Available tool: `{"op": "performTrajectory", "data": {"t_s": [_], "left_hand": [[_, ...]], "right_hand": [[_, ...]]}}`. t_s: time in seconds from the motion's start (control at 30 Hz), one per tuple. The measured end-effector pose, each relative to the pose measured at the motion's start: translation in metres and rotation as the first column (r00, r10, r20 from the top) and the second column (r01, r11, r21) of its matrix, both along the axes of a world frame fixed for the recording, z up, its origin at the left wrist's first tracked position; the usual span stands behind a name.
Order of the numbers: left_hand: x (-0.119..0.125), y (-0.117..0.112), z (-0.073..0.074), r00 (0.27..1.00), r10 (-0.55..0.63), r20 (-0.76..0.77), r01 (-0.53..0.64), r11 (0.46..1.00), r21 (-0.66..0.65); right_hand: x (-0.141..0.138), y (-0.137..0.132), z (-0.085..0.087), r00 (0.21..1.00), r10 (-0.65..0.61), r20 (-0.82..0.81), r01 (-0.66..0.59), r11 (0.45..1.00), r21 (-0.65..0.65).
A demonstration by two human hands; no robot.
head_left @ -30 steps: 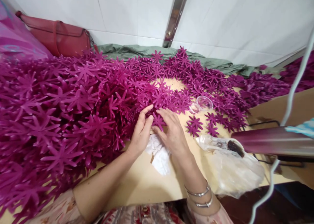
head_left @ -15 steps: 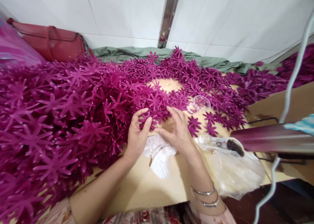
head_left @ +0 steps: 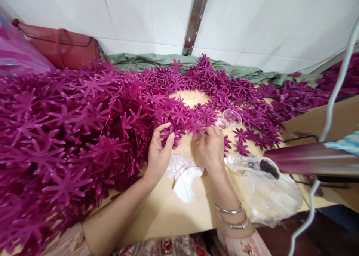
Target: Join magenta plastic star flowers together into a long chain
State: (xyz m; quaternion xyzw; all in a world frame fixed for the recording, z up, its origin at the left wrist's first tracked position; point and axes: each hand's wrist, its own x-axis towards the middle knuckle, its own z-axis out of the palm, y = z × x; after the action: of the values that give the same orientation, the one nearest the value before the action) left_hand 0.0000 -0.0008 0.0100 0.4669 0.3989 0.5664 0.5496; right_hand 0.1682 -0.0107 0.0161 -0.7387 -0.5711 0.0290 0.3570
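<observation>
A big heap of magenta star-shaped flower pieces (head_left: 70,113) covers the left and back of the wooden table (head_left: 168,211). My left hand (head_left: 158,155) pinches one magenta flower (head_left: 168,135) between thumb and fingers at the heap's edge. My right hand (head_left: 211,147) is curled, its fingertips closed on another magenta flower piece (head_left: 196,128) just right of the left hand. A crumpled white cloth (head_left: 182,173) lies on the table under both hands. Two silver bangles (head_left: 232,216) ring my right wrist.
A small clear plastic cup (head_left: 231,117) stands among flowers behind my right hand. A plastic bag with a dark object (head_left: 266,188) lies at right, next to a dark red bar (head_left: 311,158). A red handbag (head_left: 61,46) and green cloth (head_left: 157,59) sit by the tiled wall.
My left hand lifted a flower off the table edge and holds it. My right hand moved from lying flat beside the left to curling its fingers on a flower further back.
</observation>
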Motion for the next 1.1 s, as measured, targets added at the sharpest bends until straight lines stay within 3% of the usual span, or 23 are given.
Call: {"op": "performTrajectory", "data": {"t_s": [0.13, 0.2, 0.3, 0.4, 0.5, 0.57, 0.7, 0.87, 0.97, 1.1], "left_hand": [[0.001, 0.001, 0.000, 1.000, 0.000, 0.008, 0.000, 1.000, 0.016], [0.001, 0.001, -0.001, 1.000, -0.002, 0.011, 0.002, 1.000, 0.014], [0.001, 0.001, -0.002, 1.000, 0.021, 0.010, -0.021, 1.000, 0.007], [-0.001, 0.001, -0.003, 0.995, 0.101, 0.000, -0.101, 0.995, -0.002], [-0.001, 0.001, -0.004, 0.982, 0.184, 0.044, -0.185, 0.983, 0.018], [-0.001, 0.002, -0.003, 0.976, 0.210, 0.051, -0.213, 0.975, 0.056], [-0.001, 0.001, 0.000, 0.980, 0.201, 0.014, -0.201, 0.976, 0.086], [-0.001, 0.000, 0.001, 0.979, 0.202, 0.001, -0.201, 0.976, 0.085], [-0.001, 0.000, 0.001, 0.977, 0.214, -0.005, -0.213, 0.974, 0.079], [-0.002, 0.002, -0.005, 0.977, 0.214, -0.017, -0.211, 0.972, 0.107]], "right_hand": [[0.002, -0.003, 0.008, 0.910, 0.141, -0.390, -0.122, 0.990, 0.074], [0.003, -0.005, 0.014, 0.875, 0.183, -0.448, -0.176, 0.983, 0.059], [0.009, -0.013, 0.027, 0.943, 0.095, -0.319, -0.094, 0.995, 0.019], [0.023, -0.026, 0.039, 0.997, -0.035, -0.062, 0.034, 0.999, -0.011], [0.041, -0.040, 0.043, 0.961, -0.119, 0.251, 0.131, 0.991, -0.035], [0.051, -0.048, 0.040, 0.919, -0.143, 0.368, 0.172, 0.984, -0.047], [0.059, -0.053, 0.033, 0.896, -0.180, 0.406, 0.215, 0.976, -0.043], [0.042, -0.045, 0.040, 0.876, -0.251, 0.411, 0.214, 0.967, 0.135], [0.017, -0.029, 0.039, 0.928, -0.121, 0.353, 0.086, 0.990, 0.113], [-0.021, -0.002, 0.022, 0.949, 0.186, 0.254, -0.155, 0.978, -0.139]]}}
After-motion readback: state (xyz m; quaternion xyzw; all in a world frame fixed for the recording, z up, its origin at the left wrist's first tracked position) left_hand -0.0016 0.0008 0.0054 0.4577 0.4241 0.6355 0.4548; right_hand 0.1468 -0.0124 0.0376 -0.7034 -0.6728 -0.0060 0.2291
